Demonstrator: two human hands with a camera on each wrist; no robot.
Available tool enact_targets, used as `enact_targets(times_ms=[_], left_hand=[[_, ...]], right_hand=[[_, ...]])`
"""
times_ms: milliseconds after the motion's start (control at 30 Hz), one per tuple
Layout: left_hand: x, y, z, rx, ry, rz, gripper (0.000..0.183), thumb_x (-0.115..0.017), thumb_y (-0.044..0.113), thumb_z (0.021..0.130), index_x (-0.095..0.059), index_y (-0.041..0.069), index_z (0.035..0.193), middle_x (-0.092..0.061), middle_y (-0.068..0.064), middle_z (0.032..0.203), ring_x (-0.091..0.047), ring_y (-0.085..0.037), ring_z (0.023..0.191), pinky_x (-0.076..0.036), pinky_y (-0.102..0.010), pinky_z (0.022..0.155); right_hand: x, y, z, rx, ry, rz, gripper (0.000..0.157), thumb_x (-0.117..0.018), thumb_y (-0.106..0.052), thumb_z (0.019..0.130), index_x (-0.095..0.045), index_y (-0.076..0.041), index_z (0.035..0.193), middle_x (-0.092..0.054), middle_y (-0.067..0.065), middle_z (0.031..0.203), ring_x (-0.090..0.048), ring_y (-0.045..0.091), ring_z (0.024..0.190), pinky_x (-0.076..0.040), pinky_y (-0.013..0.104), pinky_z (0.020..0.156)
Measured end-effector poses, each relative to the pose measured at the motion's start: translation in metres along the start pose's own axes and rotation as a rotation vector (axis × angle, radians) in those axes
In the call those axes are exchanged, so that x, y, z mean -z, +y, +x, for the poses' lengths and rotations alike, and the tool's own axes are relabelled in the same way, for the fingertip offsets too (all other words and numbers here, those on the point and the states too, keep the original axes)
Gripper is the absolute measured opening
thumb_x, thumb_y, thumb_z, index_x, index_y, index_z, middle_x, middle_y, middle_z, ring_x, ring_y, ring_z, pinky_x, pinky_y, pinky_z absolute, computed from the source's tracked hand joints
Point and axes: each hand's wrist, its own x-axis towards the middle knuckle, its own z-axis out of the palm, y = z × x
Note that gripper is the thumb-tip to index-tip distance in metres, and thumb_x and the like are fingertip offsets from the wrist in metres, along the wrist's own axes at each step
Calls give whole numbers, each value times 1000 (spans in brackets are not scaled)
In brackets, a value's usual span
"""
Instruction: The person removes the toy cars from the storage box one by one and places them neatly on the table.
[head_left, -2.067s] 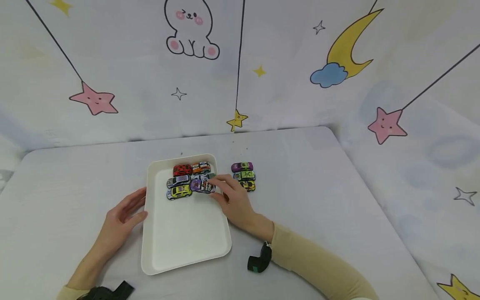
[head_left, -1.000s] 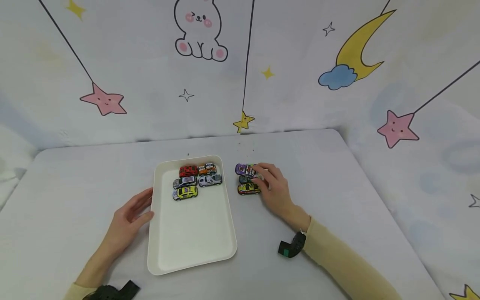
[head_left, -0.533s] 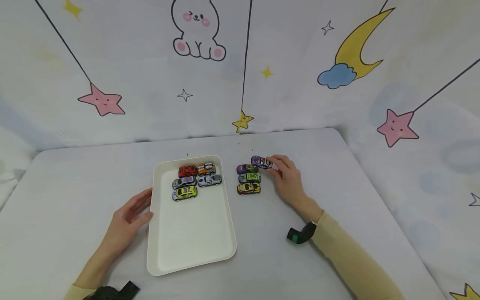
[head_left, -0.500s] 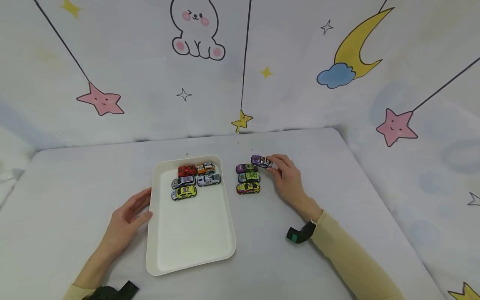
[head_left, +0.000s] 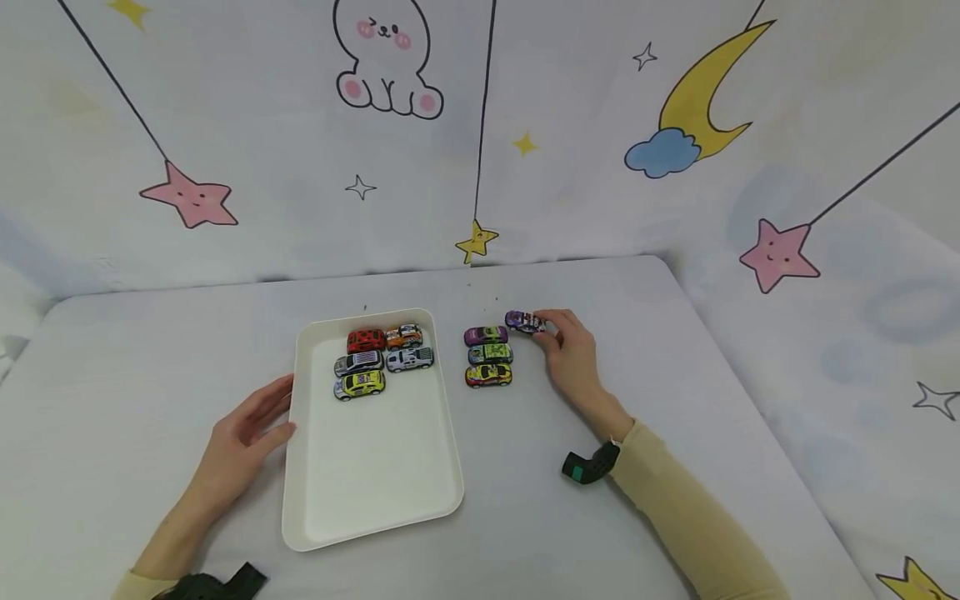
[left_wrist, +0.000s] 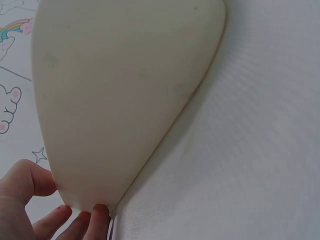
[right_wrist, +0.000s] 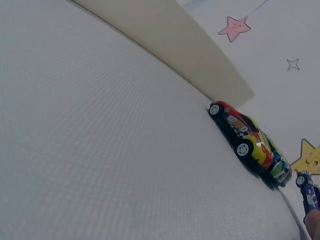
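At the tray's left side my left hand (head_left: 243, 432) rests its fingertips against the outer wall, thumb nearer me. The left wrist view shows those fingertips (left_wrist: 101, 212) at the end of the white wall. My right hand (head_left: 573, 354) pinches a purple toy car (head_left: 524, 322) by its right end. That car is at the back right of a column of toy cars: a purple and green one (head_left: 486, 335), a green one (head_left: 491, 354) and a yellow and red one (head_left: 489, 375). Only a fingertip and part of the pinched car (right_wrist: 310, 195) show in the right wrist view.
Inside the white tray (head_left: 375, 483) several toy cars stand in its far part: red (head_left: 366, 340), orange and white (head_left: 404, 336), two silver ones, and yellow (head_left: 360, 384). The patterned backdrop (head_left: 570, 208) rises behind the white-covered table (head_left: 637, 317).
My right hand has carried the purple car from over the tray, across the column of cars, to its back right. In the last half second it has barely moved. My left hand stays at the tray.
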Motion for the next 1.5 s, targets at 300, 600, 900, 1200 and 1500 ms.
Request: enact_targets(times_ms=[300,600,900,1200,1500], left_hand=[[0,1,-1,-4,3,15,59,-61,-9,93,-42,-2,148,-51,6,148,-50,9,127,-44,-7,100],[0,0,0,7,-3,8,59,-61,-7,94,-42,0,149,-50,1,150,-50,8,128,-44,-7,100],[0,2,-1,12,-5,12,58,-61,-6,95,-41,0,149,-49,-4,151,-49,8,128,-43,-7,101],[0,2,0,15,-3,4,58,-61,-6,95,-41,-1,149,-49,-4,151,-50,8,128,-43,-7,101],[0,2,-1,18,-3,-2,58,-61,-6,95,-41,0,149,-50,3,150,-49,9,128,-42,-6,101]], right_hand=[[-1,-2,1,-27,1,-29,30,-72,-1,88,-70,-7,117,-68,8,112,-46,12,61,-37,25,54],[0,-6,0,-33,-2,-47,31,-72,5,86,-71,-7,115,-69,9,112,-46,13,61,-38,26,56],[0,-8,0,-50,-32,-78,32,-68,7,87,-70,-8,114,-68,9,114,-51,20,67,-42,32,63],[3,-15,1,-41,-33,-96,37,-65,14,84,-69,-6,114,-66,13,114,-65,32,93,-54,47,76],[2,-14,0,-60,-43,-106,40,-62,16,84,-69,-8,116,-66,12,116,-64,31,90,-54,45,74]])
